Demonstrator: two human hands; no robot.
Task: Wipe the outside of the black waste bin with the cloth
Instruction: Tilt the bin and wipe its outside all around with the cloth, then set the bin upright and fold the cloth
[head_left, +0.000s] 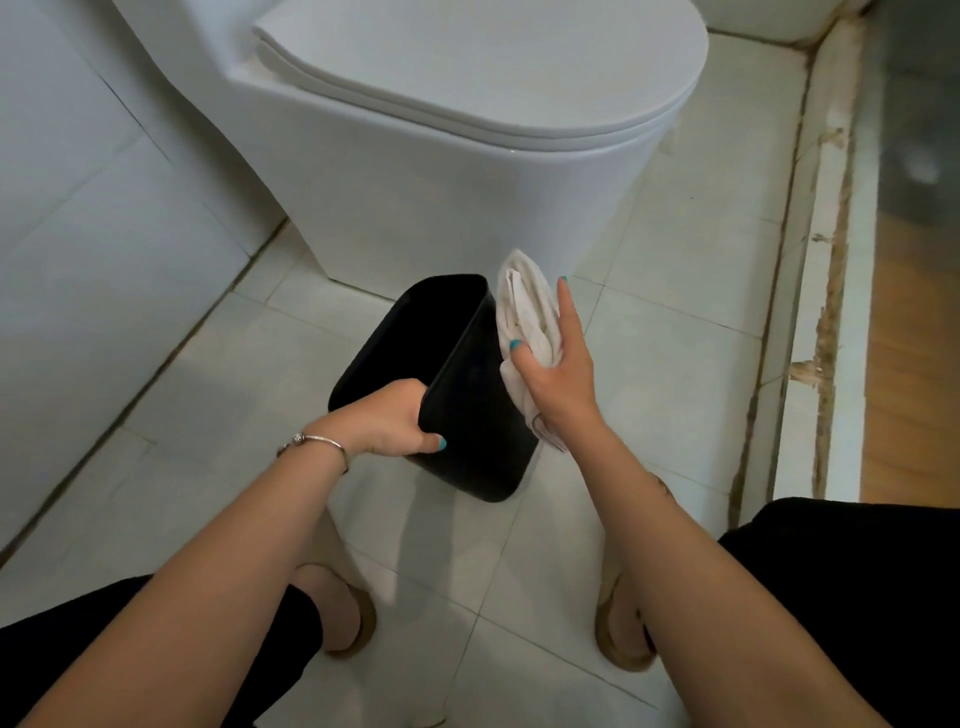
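Two hands at work, one item each. Left hand (397, 418): grips the near rim of the bin (470, 410), fingers curled down inside the opening, thumb pressed on the outer wall; a thin bangle (317, 444) circles the wrist. Right hand (558, 369): holds the cloth (522, 312), thumb curled over the bunched fabric, the one finger in view extended along it, palm turned toward the bin's right side.

Bin: black, rectangular with rounded corners, lifted and tilted, open mouth facing up and to the left, base pointing toward the person. It sits between the two hands, in front of the toilet (457, 171) and above the floor (675, 322).

Cloth: white, crumpled into a long bundle, lying against the upper right outer wall of the bin near the rim; its lower end hangs below the right hand, just beside the bin's side.

Toilet: white, lid closed, base standing on the floor directly behind the bin.

Floor: pale square tiles with grey grout lines. A pale tiled wall (78, 208) rises at left. A raised threshold (826, 260) with stained, chipped edges runs along the right side.

Person: dark trousers (852, 582) at both lower corners; tan slippers (615, 629) on both feet, planted on the tiles below the bin.
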